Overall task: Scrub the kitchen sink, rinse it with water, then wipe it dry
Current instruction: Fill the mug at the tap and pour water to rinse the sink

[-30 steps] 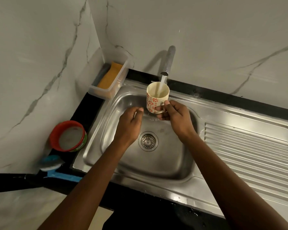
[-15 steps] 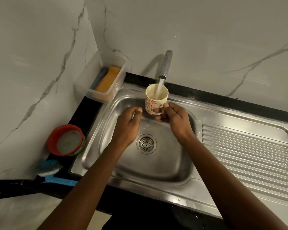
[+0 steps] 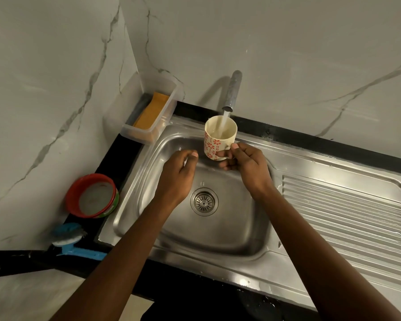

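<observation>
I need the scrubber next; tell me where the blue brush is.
In the head view, the blue brush lies on the black counter at lower left, off the sink's front-left corner, just in front of the red tub.

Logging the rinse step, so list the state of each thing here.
Tap: running.
Mug: upright, filling, held by right hand.
Left hand: empty.
Sink: drain unplugged.
Red tub: open.
Brush: lying unused.

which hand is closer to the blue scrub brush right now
Left. The left hand hovers over the sink basin, on the same side as the blue scrub brush lying on the counter edge. The right hand, holding the mug under the tap, is farther away.
</observation>
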The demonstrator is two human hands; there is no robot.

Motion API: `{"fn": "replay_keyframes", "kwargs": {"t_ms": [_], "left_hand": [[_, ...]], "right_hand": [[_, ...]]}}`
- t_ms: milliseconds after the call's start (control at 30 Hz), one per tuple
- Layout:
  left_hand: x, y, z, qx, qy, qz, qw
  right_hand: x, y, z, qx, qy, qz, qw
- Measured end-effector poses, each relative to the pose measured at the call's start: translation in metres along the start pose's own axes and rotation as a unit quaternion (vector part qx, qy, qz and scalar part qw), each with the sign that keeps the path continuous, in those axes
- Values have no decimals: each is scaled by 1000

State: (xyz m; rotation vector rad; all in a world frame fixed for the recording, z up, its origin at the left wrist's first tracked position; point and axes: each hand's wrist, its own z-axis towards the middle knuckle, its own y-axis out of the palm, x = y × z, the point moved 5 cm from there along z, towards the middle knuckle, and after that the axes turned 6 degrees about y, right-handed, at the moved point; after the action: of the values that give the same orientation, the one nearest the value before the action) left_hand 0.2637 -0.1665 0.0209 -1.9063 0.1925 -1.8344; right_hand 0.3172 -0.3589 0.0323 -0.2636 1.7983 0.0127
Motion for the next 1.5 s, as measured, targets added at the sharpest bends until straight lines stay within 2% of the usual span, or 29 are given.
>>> {"fn": "replay_keyframes", "kwargs": {"t_ms": [1500], "left_hand": [[8, 8, 11, -20, -4, 1, 1000]], "right_hand": [[-2, -6, 11, -27, -10, -13, 1000]]}}
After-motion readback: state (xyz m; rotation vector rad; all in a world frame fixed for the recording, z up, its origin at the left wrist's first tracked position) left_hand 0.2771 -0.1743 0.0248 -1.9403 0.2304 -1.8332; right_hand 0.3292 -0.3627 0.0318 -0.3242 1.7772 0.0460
